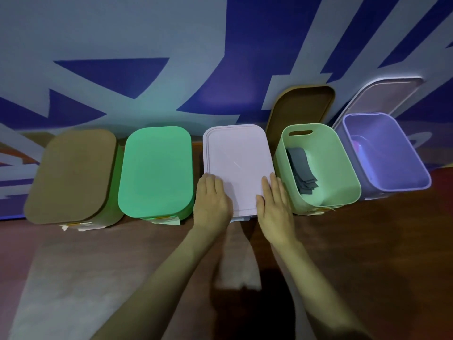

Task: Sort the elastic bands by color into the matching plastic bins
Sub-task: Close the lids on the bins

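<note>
My left hand (213, 202) and my right hand (275, 204) lie flat with straight fingers on the pale lid (237, 153) in the middle of the row; they grip nothing. The open green bin (340, 168) holds grey elastic bands (301, 170), and the open purple bin (392, 155) holds something pinkish. No bands lie loose on the desk (367, 241), so I judge the sorting is nearly finished.

Two slender, bare forearms (171, 268) showed at lower centre of the frame; the left grip (212, 202) and right grip (275, 204) were bare hands.
</note>
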Action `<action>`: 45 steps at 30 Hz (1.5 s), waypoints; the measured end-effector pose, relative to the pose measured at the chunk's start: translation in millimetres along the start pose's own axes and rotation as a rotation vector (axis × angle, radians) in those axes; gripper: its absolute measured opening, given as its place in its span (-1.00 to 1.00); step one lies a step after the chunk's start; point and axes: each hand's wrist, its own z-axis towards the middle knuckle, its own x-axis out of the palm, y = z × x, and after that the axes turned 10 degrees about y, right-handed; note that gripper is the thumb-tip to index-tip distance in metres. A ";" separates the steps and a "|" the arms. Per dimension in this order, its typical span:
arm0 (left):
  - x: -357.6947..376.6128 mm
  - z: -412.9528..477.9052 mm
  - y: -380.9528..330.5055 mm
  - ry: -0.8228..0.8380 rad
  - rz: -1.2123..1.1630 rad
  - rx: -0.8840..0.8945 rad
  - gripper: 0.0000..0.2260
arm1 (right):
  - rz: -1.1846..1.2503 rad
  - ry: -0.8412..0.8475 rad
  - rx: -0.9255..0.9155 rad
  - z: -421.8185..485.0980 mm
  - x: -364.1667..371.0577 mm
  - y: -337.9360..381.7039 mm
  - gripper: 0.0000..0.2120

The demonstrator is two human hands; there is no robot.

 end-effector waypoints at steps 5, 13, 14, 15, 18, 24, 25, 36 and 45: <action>16.1 28.3 6.8 0.079 0.063 -0.093 -0.65 | -0.146 -0.053 -0.005 9.2 -8.7 -0.2 -0.62; 29.6 31.8 7.2 0.086 0.047 -0.130 -0.50 | -0.109 0.193 -0.093 96.3 -27.7 12.4 -0.44; 31.1 31.5 6.9 0.075 0.054 -0.129 -0.50 | -0.144 0.226 -0.063 100.0 -21.3 10.7 -0.40; 31.9 31.7 6.7 0.070 0.061 -0.131 -0.50 | -0.176 0.245 -0.037 101.1 -16.3 9.5 -0.37; 35.5 34.9 8.0 0.044 0.055 -0.134 -0.50 | -0.214 0.234 -0.020 100.2 -11.8 8.4 -0.31; 35.7 34.6 9.2 0.012 0.007 -0.100 -0.51 | 0.073 0.075 -0.038 101.7 -17.6 3.3 -0.54; 34.6 35.2 10.5 0.005 -0.015 -0.095 -0.52 | 0.163 0.015 -0.021 99.9 -19.4 2.0 -0.58; 33.5 34.2 13.3 0.014 -0.090 -0.151 -0.53 | 0.761 0.021 0.360 40.0 -11.8 -5.0 -0.73; 30.5 32.3 5.7 0.073 0.096 -0.182 -0.52 | 0.851 0.053 0.333 42.7 -13.9 -5.2 -0.75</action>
